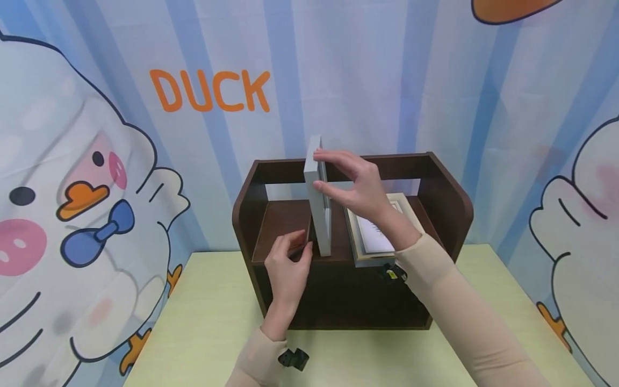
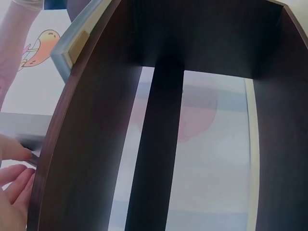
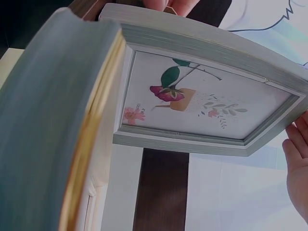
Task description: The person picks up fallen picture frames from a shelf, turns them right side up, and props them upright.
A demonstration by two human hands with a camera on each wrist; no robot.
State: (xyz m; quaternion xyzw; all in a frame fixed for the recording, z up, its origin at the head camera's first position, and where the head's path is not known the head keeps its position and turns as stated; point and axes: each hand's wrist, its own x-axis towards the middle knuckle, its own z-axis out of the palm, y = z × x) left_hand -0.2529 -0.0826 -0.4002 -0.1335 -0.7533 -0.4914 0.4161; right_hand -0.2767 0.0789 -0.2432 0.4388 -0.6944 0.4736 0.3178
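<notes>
A pale grey picture frame (image 1: pixel 321 215) stands on edge on the dark brown shelf unit (image 1: pixel 338 293), its narrow side toward me. In the right wrist view, the frame (image 3: pixel 211 137) shows a rose-and-leaf picture behind its pane. My right hand (image 1: pixel 355 183) holds its upper part, index finger at the top and thumb lower on the edge. To the frame's left, my left hand (image 1: pixel 289 263) pinches the tip of a thin stand behind the frame. The left wrist view shows the left fingers (image 2: pixel 17 185) at this dark tip, beyond the board's edge.
Other stacked frames (image 1: pixel 379 236) lie flat on the shelf, right of the upright one. The shelf unit's raised side panels (image 1: pixel 447 201) flank both hands. A pale yellow table (image 1: pixel 203 317) carries the unit, with a duck-print curtain (image 1: pixel 338 70) behind.
</notes>
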